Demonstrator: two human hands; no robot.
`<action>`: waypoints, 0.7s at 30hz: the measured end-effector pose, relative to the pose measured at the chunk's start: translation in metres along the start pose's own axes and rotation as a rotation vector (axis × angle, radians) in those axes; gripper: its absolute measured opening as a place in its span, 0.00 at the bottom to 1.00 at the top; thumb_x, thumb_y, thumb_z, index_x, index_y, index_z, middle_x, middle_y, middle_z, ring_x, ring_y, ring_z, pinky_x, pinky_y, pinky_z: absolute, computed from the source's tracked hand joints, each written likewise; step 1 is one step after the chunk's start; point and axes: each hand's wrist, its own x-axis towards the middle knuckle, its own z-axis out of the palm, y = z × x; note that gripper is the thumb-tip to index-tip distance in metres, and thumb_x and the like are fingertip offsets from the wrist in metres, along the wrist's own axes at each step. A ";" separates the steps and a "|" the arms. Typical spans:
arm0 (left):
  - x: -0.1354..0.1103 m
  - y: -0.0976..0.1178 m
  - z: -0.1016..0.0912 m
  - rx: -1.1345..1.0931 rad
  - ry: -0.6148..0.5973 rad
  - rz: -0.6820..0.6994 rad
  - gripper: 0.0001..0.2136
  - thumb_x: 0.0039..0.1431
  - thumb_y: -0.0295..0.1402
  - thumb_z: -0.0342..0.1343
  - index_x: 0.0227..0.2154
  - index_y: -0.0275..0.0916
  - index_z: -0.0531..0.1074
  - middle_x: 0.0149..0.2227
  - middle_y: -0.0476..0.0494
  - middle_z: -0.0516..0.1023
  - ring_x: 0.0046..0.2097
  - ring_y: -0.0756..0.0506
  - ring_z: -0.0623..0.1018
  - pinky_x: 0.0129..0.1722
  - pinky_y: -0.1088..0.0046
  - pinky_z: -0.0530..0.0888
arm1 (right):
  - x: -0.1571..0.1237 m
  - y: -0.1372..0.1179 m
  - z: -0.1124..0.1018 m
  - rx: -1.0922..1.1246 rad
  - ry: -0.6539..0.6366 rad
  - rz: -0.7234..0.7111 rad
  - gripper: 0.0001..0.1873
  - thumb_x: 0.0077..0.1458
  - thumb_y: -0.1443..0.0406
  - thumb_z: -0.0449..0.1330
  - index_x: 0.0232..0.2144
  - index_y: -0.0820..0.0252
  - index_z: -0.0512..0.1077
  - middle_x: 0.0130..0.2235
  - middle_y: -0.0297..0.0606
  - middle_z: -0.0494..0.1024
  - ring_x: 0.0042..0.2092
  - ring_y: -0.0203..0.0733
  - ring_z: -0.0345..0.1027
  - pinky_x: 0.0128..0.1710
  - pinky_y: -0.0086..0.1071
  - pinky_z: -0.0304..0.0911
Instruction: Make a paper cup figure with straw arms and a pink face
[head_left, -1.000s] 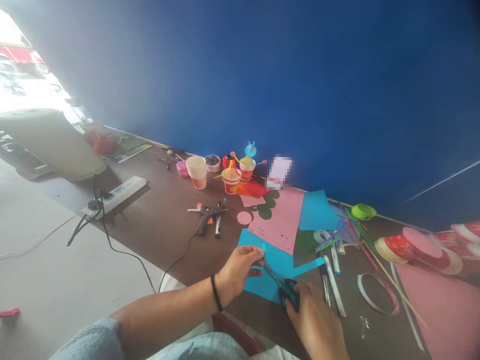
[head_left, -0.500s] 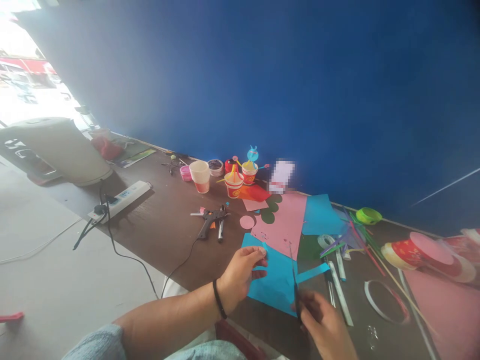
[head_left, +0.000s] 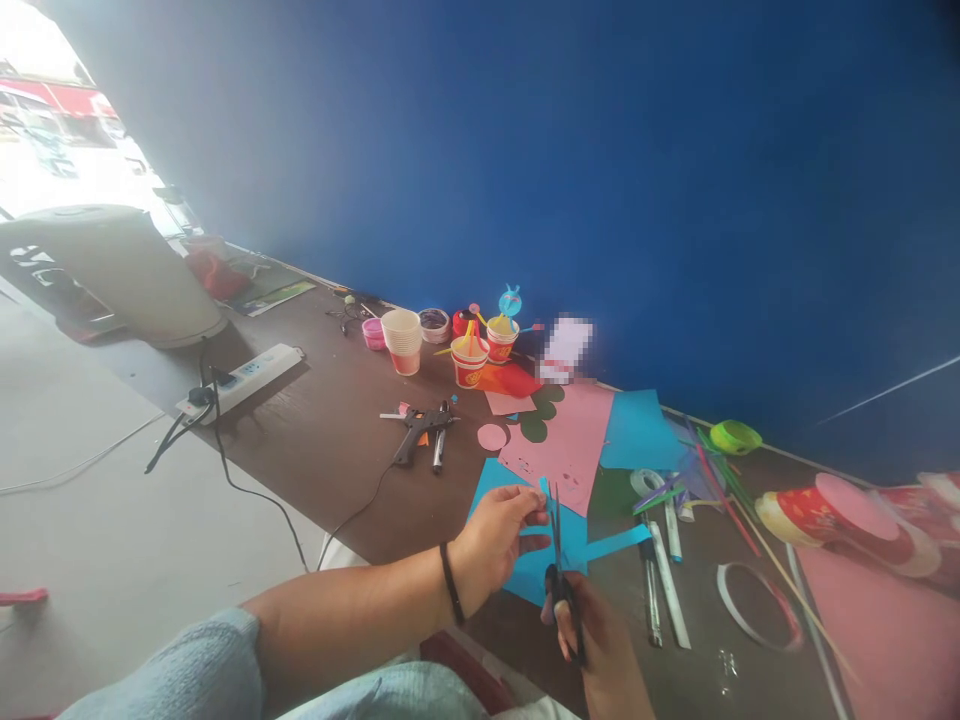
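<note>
My left hand pinches a small piece of blue paper near the table's front edge, above a larger blue sheet lying on the brown table. My right hand grips a pair of dark-handled scissors, blades pointing up and away, their tips right beside the pinched piece. A thin blue strip sticks out to the right of the sheet. A black band circles my left wrist.
Pink sheets, a blue sheet, pens, tape rings, sticks and red paper cups lie to the right. A glue gun, stacked cups, decorated cups, a power strip and a white kettle sit to the left.
My right hand swung the scissors from lying low across the blue sheet to standing upright beside my left fingers. My left hand kept its pinch on the blue piece.
</note>
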 end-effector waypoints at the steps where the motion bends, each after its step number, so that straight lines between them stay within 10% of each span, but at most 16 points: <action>1: 0.000 -0.001 0.001 -0.002 -0.003 0.002 0.11 0.41 0.32 0.62 0.24 0.36 0.66 0.26 0.49 0.67 0.31 0.51 0.69 0.30 0.73 0.67 | 0.001 0.003 -0.001 0.001 0.010 0.000 0.22 0.47 0.46 0.59 0.27 0.59 0.69 0.23 0.32 0.67 0.22 0.32 0.55 0.19 0.26 0.51; 21: 0.001 -0.006 0.003 0.007 -0.023 -0.005 0.07 0.44 0.30 0.59 0.24 0.35 0.66 0.25 0.49 0.66 0.30 0.51 0.68 0.30 0.73 0.69 | -0.003 0.011 0.000 0.122 0.045 0.055 0.21 0.45 0.47 0.62 0.25 0.60 0.69 0.22 0.31 0.66 0.24 0.32 0.54 0.20 0.26 0.49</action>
